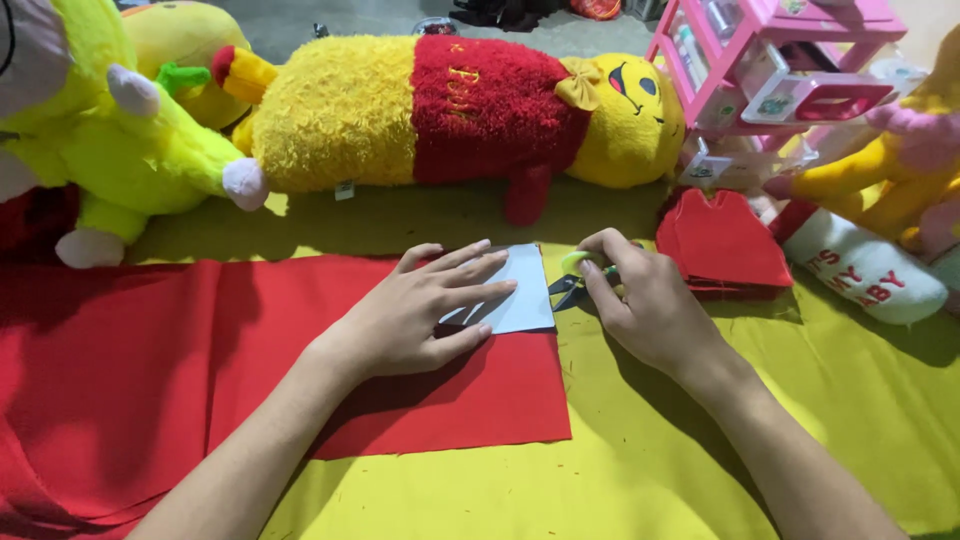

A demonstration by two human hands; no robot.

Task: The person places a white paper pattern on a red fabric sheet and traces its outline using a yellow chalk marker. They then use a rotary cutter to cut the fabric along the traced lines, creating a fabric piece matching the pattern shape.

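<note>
Your left hand (415, 315) lay spread, pressing the grey card template (515, 290) flat on the red fabric (150, 370); your right hand's (640, 300) grip pinched the scissors (575, 285) at the card's edge. Any slip of the template risked a crooked cut or nicked fingertips (500, 285).

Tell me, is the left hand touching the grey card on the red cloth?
Touching. The head view shows the left hand lying flat on the grey card, fingers spread across its surface, pressing it onto the red cloth.
</note>
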